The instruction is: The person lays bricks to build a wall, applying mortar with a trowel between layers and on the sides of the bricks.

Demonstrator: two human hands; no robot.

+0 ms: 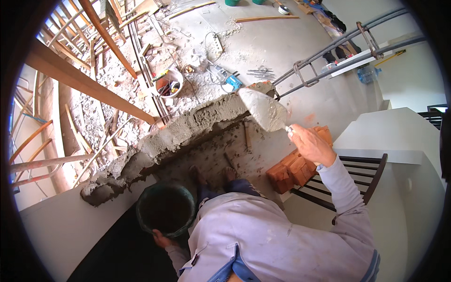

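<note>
My right hand (pixel 310 143) is closed round the handle of a trowel (pixel 264 109). Its pale, mortar-smeared blade is raised over the right end of a low wall (pixel 188 127), whose top is coated with rough grey mortar. My left hand (pixel 162 238) grips the lower rim of a dark bucket (pixel 190 207) on my left; its inside is dark and I cannot make out how full it is. Orange bricks (pixel 292 170) are stacked below my right hand. My bare feet (pixel 229 174) stand between the wall and the bricks.
Rubble and wooden props (pixel 89 80) fill the far left, beyond the wall. A white bucket of tools (pixel 170 84), a blue power tool (pixel 231 82) and a power strip (pixel 217 44) lie on the far floor. Steel bars with ties (pixel 338 44) extend from the wall's right end. A dark railing (pixel 361 176) is at right.
</note>
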